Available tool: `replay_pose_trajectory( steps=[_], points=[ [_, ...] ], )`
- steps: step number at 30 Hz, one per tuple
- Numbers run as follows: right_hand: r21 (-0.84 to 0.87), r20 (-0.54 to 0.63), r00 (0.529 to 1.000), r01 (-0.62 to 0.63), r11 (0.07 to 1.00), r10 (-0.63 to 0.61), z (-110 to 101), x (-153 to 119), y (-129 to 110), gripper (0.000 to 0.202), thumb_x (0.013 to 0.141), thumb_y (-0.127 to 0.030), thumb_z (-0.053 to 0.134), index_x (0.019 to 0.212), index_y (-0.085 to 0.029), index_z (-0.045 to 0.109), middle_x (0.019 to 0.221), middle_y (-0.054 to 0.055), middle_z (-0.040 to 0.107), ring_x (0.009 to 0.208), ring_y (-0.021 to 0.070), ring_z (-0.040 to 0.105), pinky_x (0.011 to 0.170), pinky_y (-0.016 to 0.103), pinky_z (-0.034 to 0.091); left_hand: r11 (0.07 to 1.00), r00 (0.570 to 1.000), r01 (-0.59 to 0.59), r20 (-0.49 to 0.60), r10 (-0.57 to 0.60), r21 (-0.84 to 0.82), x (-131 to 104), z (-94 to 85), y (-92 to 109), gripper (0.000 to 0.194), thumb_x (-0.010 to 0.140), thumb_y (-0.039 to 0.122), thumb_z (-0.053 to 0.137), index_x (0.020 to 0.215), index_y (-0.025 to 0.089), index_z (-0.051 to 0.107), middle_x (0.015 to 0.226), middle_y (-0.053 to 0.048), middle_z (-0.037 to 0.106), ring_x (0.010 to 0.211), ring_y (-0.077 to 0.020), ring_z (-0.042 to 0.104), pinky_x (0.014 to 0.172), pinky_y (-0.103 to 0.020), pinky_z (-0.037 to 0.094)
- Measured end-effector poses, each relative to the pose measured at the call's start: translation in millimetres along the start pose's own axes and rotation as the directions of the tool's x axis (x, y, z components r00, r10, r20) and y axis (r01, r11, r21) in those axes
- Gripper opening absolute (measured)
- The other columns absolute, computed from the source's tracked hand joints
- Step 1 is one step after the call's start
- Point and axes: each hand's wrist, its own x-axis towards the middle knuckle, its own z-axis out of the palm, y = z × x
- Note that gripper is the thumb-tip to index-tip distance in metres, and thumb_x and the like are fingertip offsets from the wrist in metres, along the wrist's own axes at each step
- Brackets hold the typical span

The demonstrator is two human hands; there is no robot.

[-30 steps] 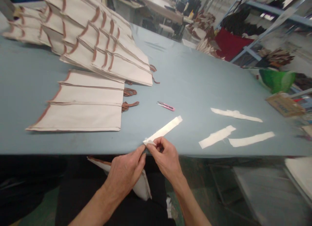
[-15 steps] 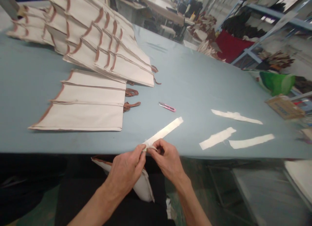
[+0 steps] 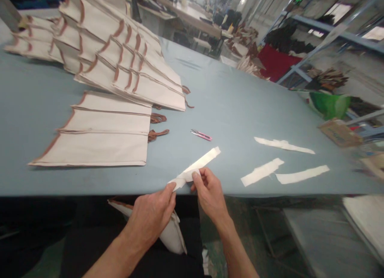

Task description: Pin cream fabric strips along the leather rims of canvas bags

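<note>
Left hand (image 3: 153, 212): near end of white strip (image 3: 187, 176) pinched.
Right hand (image 3: 210, 192): other end pinched likewise.
Strip's place: held between the hands, by the near edge of the table (image 3: 228, 114).

This place is a sewing workshop: the long worktable (image 3: 225, 110) carries thread snips (image 3: 201, 135), white cloth strips (image 3: 207, 159) and piled canvas pieces (image 3: 162, 92) with brown edging, while blue metal shelves (image 3: 360, 40) hold heaped dark material (image 3: 282, 38).
</note>
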Motion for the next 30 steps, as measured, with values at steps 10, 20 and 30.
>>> replay_pose_trajectory(
  steps=[10,20,30],
  points=[
    [-0.259,-0.256,0.963,0.013,0.966,-0.082,-101.3,77.3,15.2,0.042,0.094,-0.060,0.054,0.083,-0.020,0.063,0.059,-0.001,0.062,0.056,0.0176,0.058,0.060,0.029,0.044,0.998,0.999,-0.039,-0.026,0.040,0.039,0.9,3.4,-5.8,0.030,0.102,0.022,0.059,0.130,0.022,0.072,0.088,-0.003,0.087,0.074,-0.0308,0.084,0.056,-0.031,0.058],
    [-0.513,-0.345,0.935,-0.112,0.851,-0.085,-182.7,164.9,43.0,0.027,0.105,-0.039,0.067,0.117,-0.015,0.069,0.110,0.006,0.072,0.091,0.0191,0.072,0.081,0.037,0.063,0.984,0.974,-0.114,-0.180,0.138,0.135,-2.2,21.7,-16.5,0.031,0.099,0.021,0.059,0.125,0.022,0.076,0.078,-0.002,0.086,0.060,-0.0269,0.082,0.049,-0.027,0.055],
    [-0.626,-0.409,0.907,-0.205,0.752,-0.094,-232.4,214.6,43.1,0.033,0.104,-0.037,0.068,0.130,-0.017,0.066,0.130,0.010,0.068,0.110,0.0256,0.070,0.093,0.046,0.061,0.981,0.969,-0.146,-0.182,0.169,0.130,-2.1,25.9,-19.0,0.034,0.100,0.020,0.056,0.127,0.018,0.076,0.080,-0.005,0.086,0.061,-0.0282,0.082,0.052,-0.030,0.058]
  ],
)
